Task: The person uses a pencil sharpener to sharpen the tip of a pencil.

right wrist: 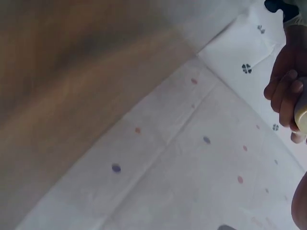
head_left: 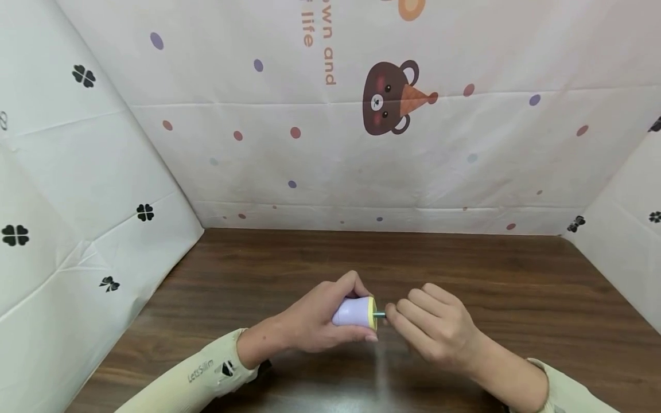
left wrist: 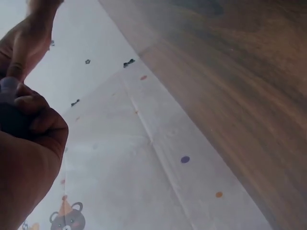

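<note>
My left hand [head_left: 316,322] grips a small lavender cylinder [head_left: 352,312] with a yellow rim, thumb and fingers wrapped round its sides. The cylinder lies sideways, its yellow end facing right. Out of that end comes a thin dark green stick [head_left: 380,314], pencil-like, which my right hand [head_left: 436,324] pinches with curled fingers. Most of the stick is hidden by that hand. In the right wrist view the left hand [right wrist: 287,91] and the cylinder's yellow end [right wrist: 301,116] show at the right edge. Dim at the left wrist view's edge, the left hand [left wrist: 45,127] holds the cylinder.
Both hands are over a dark brown wooden table [head_left: 289,258]. A white cloth wall [head_left: 320,166] with coloured dots and a bear print stands behind it. More white cloth [head_left: 67,189] with black clover prints rises at the left, and similar cloth [head_left: 625,218] at the right.
</note>
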Demonstrator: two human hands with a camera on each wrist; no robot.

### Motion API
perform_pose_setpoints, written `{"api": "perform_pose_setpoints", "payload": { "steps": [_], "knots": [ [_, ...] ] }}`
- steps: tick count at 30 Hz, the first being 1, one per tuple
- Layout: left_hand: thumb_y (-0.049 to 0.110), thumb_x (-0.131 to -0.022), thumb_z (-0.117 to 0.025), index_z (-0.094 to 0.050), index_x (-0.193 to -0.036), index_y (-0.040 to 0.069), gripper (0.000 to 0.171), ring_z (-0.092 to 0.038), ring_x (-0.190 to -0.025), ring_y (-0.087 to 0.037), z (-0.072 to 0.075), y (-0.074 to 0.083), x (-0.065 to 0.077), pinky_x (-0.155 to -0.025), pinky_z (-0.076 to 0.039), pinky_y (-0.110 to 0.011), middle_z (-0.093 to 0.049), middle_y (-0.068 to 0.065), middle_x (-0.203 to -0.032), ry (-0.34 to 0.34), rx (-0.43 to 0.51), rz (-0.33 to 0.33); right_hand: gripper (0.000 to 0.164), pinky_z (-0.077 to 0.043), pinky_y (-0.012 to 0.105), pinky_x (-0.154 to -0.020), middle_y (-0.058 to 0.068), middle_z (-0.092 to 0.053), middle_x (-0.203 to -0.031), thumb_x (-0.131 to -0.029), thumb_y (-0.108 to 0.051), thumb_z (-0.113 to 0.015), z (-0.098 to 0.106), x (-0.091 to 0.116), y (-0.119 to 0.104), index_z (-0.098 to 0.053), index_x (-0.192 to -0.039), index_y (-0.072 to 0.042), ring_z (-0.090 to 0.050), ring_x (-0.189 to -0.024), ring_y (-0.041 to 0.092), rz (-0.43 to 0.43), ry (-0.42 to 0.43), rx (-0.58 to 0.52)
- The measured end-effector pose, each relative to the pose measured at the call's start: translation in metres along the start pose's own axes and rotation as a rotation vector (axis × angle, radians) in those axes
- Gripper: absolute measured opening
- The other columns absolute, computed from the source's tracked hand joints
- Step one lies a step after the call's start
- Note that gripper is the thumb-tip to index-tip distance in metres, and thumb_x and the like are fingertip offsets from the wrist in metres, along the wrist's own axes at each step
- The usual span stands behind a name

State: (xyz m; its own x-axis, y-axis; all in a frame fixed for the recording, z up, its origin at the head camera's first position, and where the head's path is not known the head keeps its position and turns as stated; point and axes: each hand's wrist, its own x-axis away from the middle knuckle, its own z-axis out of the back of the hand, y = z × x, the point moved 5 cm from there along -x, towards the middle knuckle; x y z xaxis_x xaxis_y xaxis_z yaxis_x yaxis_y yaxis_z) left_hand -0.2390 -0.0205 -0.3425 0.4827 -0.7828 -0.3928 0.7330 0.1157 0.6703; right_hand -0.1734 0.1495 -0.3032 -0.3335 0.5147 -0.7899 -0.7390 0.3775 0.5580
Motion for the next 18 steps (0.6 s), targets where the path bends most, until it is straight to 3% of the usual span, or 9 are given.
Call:
{"api": "perform_pose_setpoints", "payload": {
  "steps": [3, 6, 8, 10, 12, 15, 17, 18],
  "knots": [
    [0.027, -0.094, -0.085, -0.049, -0.118, 0.017, 0.044, -0.063, -0.078, 0.002, -0.003, -0.001, 0.001, -0.063, -0.055, -0.018, -0.071, 0.007, -0.107, -0.019, -0.031, -0.007, 0.035, -0.023, 0.02, -0.054, 0.001, -0.049, -0.066, -0.108, -0.006, -0.056, -0.004, 0.003, -0.003, -0.061, -0.074, -0.002, -0.034, -0.057, 0.01, -0.087, -0.034, -0.065],
    [0.031, -0.093, -0.085, -0.049, -0.119, 0.016, 0.047, -0.06, -0.077, 0.002, -0.002, 0.0, 0.003, -0.063, -0.052, -0.014, -0.07, 0.007, -0.107, -0.01, -0.13, -0.019, 0.035, -0.026, 0.015, -0.055, -0.006, -0.044, -0.066, -0.11, -0.015, -0.056, -0.008, 0.01, -0.003, -0.06, -0.076, -0.007, -0.033, -0.059, 0.003, -0.315, -0.153, -0.192],
    [0.036, -0.092, -0.085, -0.05, -0.119, 0.014, 0.049, -0.059, -0.077, 0.003, -0.002, 0.001, 0.003, -0.064, -0.05, -0.011, -0.07, 0.006, -0.107, -0.006, -0.241, -0.048, 0.031, -0.027, 0.012, -0.052, -0.013, -0.041, -0.066, -0.109, -0.018, -0.06, -0.011, 0.02, -0.002, -0.06, -0.078, -0.014, -0.031, -0.059, -0.004, -0.548, -0.282, -0.347],
    [0.041, -0.092, -0.085, -0.051, -0.119, 0.013, 0.051, -0.057, -0.077, 0.003, -0.004, 0.002, 0.003, -0.066, -0.047, -0.01, -0.07, 0.006, -0.105, -0.014, -0.369, -0.094, 0.033, -0.028, 0.012, -0.049, -0.017, -0.038, -0.065, -0.109, -0.019, -0.062, -0.016, 0.032, -0.001, -0.059, -0.076, -0.017, -0.031, -0.058, -0.008, -0.836, -0.435, -0.572],
    [0.046, -0.092, -0.083, -0.052, -0.117, 0.012, 0.053, -0.056, -0.078, 0.002, -0.007, 0.004, 0.003, -0.067, -0.047, -0.012, -0.07, 0.006, -0.102, -0.026, -0.495, -0.157, 0.037, -0.025, 0.016, -0.044, -0.016, -0.036, -0.063, -0.109, -0.019, -0.061, -0.022, 0.047, -0.004, -0.055, -0.073, -0.01, -0.029, -0.054, -0.006, -1.153, -0.566, -0.909],
    [0.052, -0.091, -0.082, -0.053, -0.113, 0.013, 0.054, -0.054, -0.078, 0.0, -0.011, 0.006, 0.004, -0.069, -0.048, -0.015, -0.068, 0.007, -0.098, -0.05, -0.614, -0.231, 0.046, -0.021, 0.023, -0.041, -0.012, -0.034, -0.059, -0.111, -0.021, -0.055, -0.026, 0.063, -0.01, -0.047, -0.077, 0.009, -0.026, -0.048, 0.001, -1.569, -0.665, -1.327],
    [0.053, -0.092, -0.081, -0.053, -0.113, 0.013, 0.053, -0.055, -0.079, 0.0, -0.011, 0.006, 0.003, -0.07, -0.049, -0.016, -0.068, 0.007, -0.1, -0.058, -0.632, -0.24, 0.05, -0.019, 0.024, -0.041, -0.009, -0.033, -0.059, -0.112, -0.023, -0.053, -0.027, 0.068, -0.01, -0.046, -0.083, 0.017, -0.025, -0.047, 0.005, -1.689, -0.696, -1.462],
    [0.053, -0.092, -0.081, -0.053, -0.113, 0.013, 0.053, -0.055, -0.08, 0.0, -0.011, 0.005, 0.003, -0.071, -0.049, -0.015, -0.069, 0.006, -0.102, -0.06, -0.624, -0.228, 0.049, -0.02, 0.025, -0.042, -0.009, -0.033, -0.059, -0.112, -0.024, -0.054, -0.027, 0.068, -0.008, -0.05, -0.085, 0.017, -0.026, -0.048, 0.005, -1.674, -0.709, -1.449]
  ]
}}
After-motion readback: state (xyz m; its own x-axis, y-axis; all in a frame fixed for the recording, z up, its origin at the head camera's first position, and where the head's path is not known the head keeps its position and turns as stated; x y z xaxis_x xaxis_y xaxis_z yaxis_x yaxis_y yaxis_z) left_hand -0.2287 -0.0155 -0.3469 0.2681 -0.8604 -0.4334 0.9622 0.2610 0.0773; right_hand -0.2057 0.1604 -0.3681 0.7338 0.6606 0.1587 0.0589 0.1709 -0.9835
